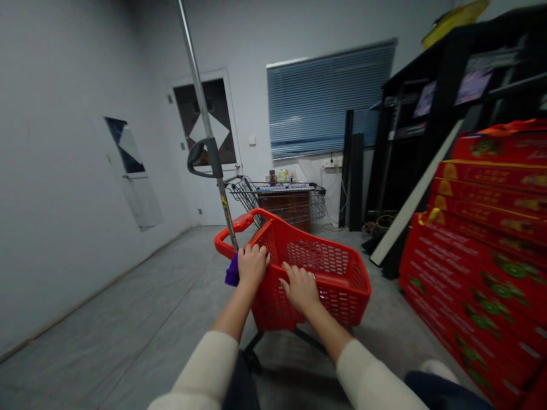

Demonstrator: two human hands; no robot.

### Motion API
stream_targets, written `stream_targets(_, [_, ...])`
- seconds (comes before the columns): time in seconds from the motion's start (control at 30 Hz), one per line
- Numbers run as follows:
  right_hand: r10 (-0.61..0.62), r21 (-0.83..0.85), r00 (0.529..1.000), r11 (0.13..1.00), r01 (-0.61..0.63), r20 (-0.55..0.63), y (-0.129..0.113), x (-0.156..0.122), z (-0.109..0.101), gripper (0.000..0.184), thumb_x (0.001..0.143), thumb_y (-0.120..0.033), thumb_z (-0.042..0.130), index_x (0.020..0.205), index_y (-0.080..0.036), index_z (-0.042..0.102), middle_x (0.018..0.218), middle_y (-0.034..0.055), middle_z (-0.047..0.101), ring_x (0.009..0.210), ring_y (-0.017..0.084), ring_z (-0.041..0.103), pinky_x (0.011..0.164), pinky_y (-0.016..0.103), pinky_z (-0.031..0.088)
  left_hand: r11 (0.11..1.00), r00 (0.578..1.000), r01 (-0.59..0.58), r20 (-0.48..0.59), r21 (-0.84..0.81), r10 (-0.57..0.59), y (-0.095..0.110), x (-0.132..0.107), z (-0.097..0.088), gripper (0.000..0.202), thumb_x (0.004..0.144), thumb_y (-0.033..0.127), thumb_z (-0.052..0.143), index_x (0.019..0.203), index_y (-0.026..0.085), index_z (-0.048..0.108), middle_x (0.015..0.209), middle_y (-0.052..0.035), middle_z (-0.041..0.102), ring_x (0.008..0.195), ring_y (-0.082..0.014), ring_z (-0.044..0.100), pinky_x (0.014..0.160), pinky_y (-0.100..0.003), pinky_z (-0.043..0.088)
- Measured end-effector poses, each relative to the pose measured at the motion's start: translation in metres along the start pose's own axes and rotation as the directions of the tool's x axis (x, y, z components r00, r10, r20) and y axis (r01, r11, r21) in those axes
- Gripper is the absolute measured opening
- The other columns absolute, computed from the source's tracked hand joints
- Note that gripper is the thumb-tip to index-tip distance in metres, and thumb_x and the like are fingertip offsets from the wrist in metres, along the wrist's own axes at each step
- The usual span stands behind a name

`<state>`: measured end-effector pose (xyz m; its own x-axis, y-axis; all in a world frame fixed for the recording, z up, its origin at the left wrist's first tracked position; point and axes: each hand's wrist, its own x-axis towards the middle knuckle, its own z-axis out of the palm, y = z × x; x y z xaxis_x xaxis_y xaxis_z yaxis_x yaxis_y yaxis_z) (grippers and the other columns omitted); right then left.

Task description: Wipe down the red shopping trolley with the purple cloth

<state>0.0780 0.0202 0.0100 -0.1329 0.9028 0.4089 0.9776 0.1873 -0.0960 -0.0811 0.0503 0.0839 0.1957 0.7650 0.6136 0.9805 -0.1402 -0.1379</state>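
A red plastic shopping cart [337,296] with perforated sides stands before me on the floor. My left hand [253,265] is closed at its near rim, close to the handle, over a bunched purple cloth [232,271]. My right hand [300,286] curls over the rim further right, thumb on the outer side. A metal pole [195,68] with a grey looped grip [204,158] rises beside the cart's red handle [221,244]; its lower end is hidden behind my left hand. The cart's basket shows nothing inside that I can make out.
Red printed boxes [474,267] are stacked at the right, with a pale board [416,193] leaning nearby. A black wire cart [318,199] stands behind. At the back are a door [213,188] and a blind-covered window [329,102]; a white wall [55,171] runs along the left.
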Motion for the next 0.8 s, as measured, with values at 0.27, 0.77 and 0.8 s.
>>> stream_targets(0.27, [0.07, 0.0, 0.996, 0.998, -0.07, 0.058, 0.025, 0.003, -0.015, 0.045, 0.102, -0.041, 0.028, 0.136, -0.022, 0.052, 0.118, 0.0113, 0.067, 0.107, 0.022, 0.06, 0.088, 0.034, 0.039, 0.995, 1.0, -0.014, 0.021, -0.096, 0.016, 0.048, -0.016, 0.013, 0.03, 0.095, 0.037, 0.043, 0.098, 0.021, 0.067, 0.1, -0.0119, 0.066, 0.103, -0.0298, 0.052, 0.089, -0.045, 0.033])
stream_targets(0.77, [0.084, -0.018, 0.996, 0.996, -0.083, 0.034, 0.024, -0.002, -0.008, 0.041, 0.102, -0.037, 0.027, 0.13, -0.025, 0.055, 0.106, 0.0087, 0.07, 0.098, 0.019, 0.064, 0.082, 0.03, 0.04, 1.0, 0.998, -0.026, 0.056, 0.013, 0.026, -0.014, 0.007, 0.002, 0.032, 0.093, 0.041, 0.045, 0.098, 0.02, 0.068, 0.101, -0.0129, 0.068, 0.102, -0.0314, 0.054, 0.086, -0.046, 0.033])
stream_targets(0.8, [0.087, -0.015, 0.996, 0.996, -0.086, 0.026, 0.023, -0.002, -0.007, 0.041, 0.102, -0.037, 0.027, 0.13, -0.026, 0.055, 0.106, 0.0088, 0.07, 0.098, 0.019, 0.064, 0.082, 0.031, 0.04, 1.0, 0.999, -0.009, 0.049, 0.02, 0.008, -0.015, 0.006, 0.002, 0.032, 0.093, 0.04, 0.044, 0.099, 0.02, 0.068, 0.101, -0.013, 0.068, 0.102, -0.0315, 0.053, 0.087, -0.046, 0.033])
